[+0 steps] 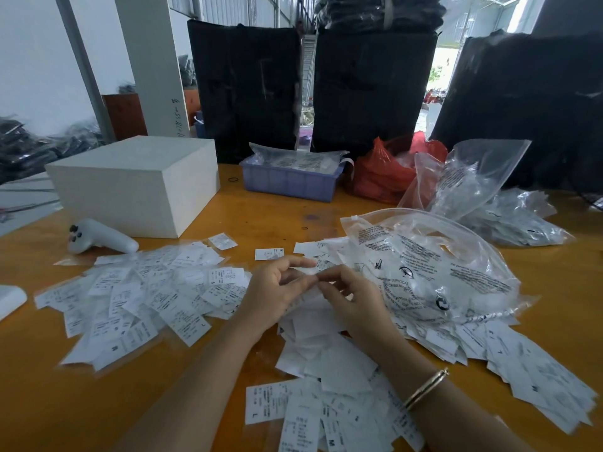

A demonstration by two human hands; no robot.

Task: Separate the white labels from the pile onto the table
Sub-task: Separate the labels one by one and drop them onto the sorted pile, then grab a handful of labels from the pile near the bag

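Where the two hands meet at the centre of the frame, the left hand (277, 290) and the right hand (354, 300) both have curled fingers pinching a single white label (308, 272) between their fingertips, just above the pile of white labels (329, 360) that spreads toward the bottom edge of the wooden table (98, 406). A gold bracelet (425, 388) circles the right wrist at lower right. A second heap of labels (140, 298) lies at centre left, and one label (269, 254) lies alone just above the hands. A clear printed plastic bag (434, 265) rests on labels at centre right. A white controller (101, 238) and a white box (137, 184) sit at upper left, a blue tray (290, 182) and a red bag (381, 177) beyond.
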